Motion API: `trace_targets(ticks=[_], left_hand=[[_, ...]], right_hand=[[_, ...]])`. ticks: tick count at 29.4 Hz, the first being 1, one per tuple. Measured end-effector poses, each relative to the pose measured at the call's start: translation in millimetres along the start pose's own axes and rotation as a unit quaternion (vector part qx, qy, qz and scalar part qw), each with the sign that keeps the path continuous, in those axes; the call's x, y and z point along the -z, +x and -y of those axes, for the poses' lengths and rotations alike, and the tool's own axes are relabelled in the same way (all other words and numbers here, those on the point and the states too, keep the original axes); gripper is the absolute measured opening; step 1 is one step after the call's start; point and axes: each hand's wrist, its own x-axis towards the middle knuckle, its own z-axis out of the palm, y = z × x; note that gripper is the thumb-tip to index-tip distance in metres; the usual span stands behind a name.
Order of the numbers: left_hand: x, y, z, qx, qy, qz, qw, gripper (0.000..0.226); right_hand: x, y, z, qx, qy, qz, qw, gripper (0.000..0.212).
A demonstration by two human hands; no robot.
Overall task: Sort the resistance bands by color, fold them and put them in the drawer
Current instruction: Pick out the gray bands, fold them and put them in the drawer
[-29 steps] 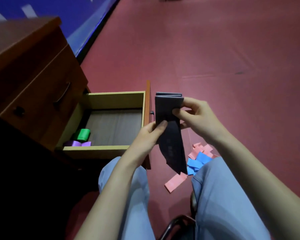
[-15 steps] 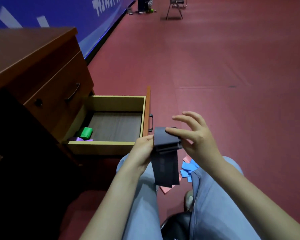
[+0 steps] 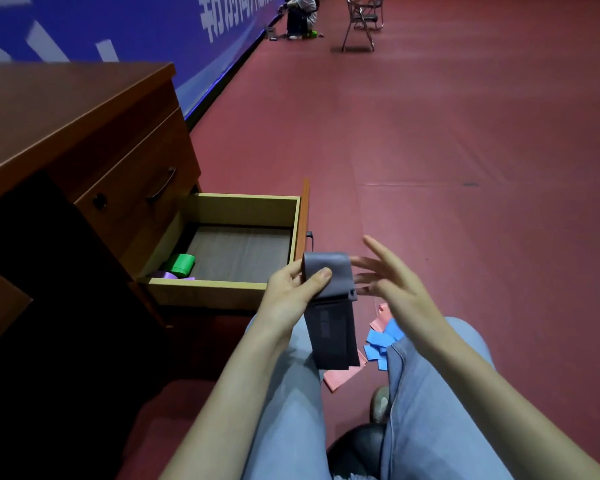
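Observation:
My left hand [image 3: 293, 294] grips a dark grey resistance band [image 3: 329, 306] at its folded top, thumb pressed on the front; the loose end hangs down over my lap. My right hand [image 3: 392, 285] hovers just right of the band with fingers spread and blurred, holding nothing. The open drawer [image 3: 222, 291] of the wooden desk sits to the left, with a folded green band [image 3: 181, 264] and a purple band [image 3: 168, 275] in its near left corner. Pink bands [image 3: 340, 377] and blue bands [image 3: 380, 341] lie on the floor between my knees.
The wooden desk [image 3: 66, 109] with a shut upper drawer [image 3: 136, 188] stands at left. A blue banner wall [image 3: 118, 26] runs along the back left. Far off are a folding chair [image 3: 362, 22] and a crouching person [image 3: 300, 15]. Red floor stretches to the right.
My right hand has let go of the grey band and opened beside it. The band has come down lower, held by my left hand alone. The view has tilted up.

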Motion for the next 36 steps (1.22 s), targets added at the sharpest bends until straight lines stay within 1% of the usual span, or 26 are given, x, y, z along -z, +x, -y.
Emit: trace_targets(ticks=[1,2,3,5,6,10,12,15,17,18,19,21,22,23,25,26,27,28,29,30,32,34,36], left_hand=[[0,0,-1,-0.008,0.002,0.003,1.000,0.029],[0,-1,-2,-0.017,0.004,0.007,1.000,0.028],[-1,-2,-3,-0.030,0.010,0.013,0.999,0.027],[-1,-2,-4,-0.047,0.030,0.021,0.998,0.024],[-2,-1,-4,-0.056,0.040,0.026,0.997,0.023],[-4,-3,-7,-0.065,0.057,0.038,0.996,0.022],[-7,-4,-6,-0.058,0.049,0.040,0.996,0.025],[-10,-1,-3,-0.026,0.021,0.050,0.998,0.037],[-12,3,1,0.012,-0.052,0.045,0.998,0.055],[-11,3,4,0.025,-0.072,0.032,0.997,0.059],[-10,5,7,0.036,-0.071,0.022,0.997,0.058],[-9,4,12,0.087,0.012,0.025,0.996,0.049],[-8,2,14,0.119,0.071,0.041,0.989,0.046],[-8,0,16,0.146,0.099,0.053,0.983,0.044],[-10,-1,17,0.163,0.077,0.043,0.983,0.039],[-8,-3,18,0.166,0.010,0.030,0.986,0.040],[-9,-5,16,0.176,-0.085,0.023,0.980,0.044],[-9,-6,18,0.185,-0.155,0.025,0.970,0.049],[-8,-5,20,0.191,-0.201,0.035,0.960,0.053],[-7,-5,22,0.186,-0.199,0.049,0.961,0.054],[-5,-6,21,0.174,-0.167,0.071,0.968,0.041],[-5,-5,20,0.162,-0.127,0.081,0.975,0.030],[-5,-4,23,0.134,-0.084,0.068,0.985,0.022]], right_hand=[[3,2,2,-0.050,0.036,0.007,0.998,0.043],[5,4,4,-0.092,0.046,0.032,0.994,0.037],[6,4,5,-0.119,0.034,0.062,0.990,0.036],[4,3,7,-0.131,0.018,0.104,0.986,0.029],[3,3,8,-0.142,0.030,0.111,0.983,0.025],[6,4,8,-0.151,0.073,0.111,0.979,0.021],[2,5,7,-0.152,0.085,0.095,0.980,0.020],[0,6,5,-0.148,0.096,0.075,0.981,0.020],[2,7,1,-0.152,0.110,0.045,0.981,0.021],[3,8,0,-0.154,0.130,0.025,0.979,0.021],[6,9,-2,-0.152,0.150,0.009,0.977,0.019],[9,14,-5,-0.146,0.167,-0.006,0.975,0.016],[9,17,-5,-0.144,0.166,-0.008,0.976,0.015],[9,17,-7,-0.145,0.160,-0.010,0.976,0.015],[6,17,-11,-0.131,0.137,-0.016,0.982,0.017],[2,15,-14,-0.101,0.099,-0.012,0.990,0.021],[-1,12,-15,-0.062,0.050,-0.007,0.997,0.027],[-3,8,-16,-0.031,0.015,-0.004,0.999,0.034],[-3,5,-16,-0.018,0.004,0.000,1.000,0.040],[-3,3,-18,-0.014,0.009,0.004,1.000,0.046],[-4,-1,-21,-0.021,0.029,0.015,0.999,0.056],[-5,-6,-24,-0.038,0.054,0.015,0.998,0.057],[-9,-9,-26,-0.073,0.142,0.005,0.987,0.057]])
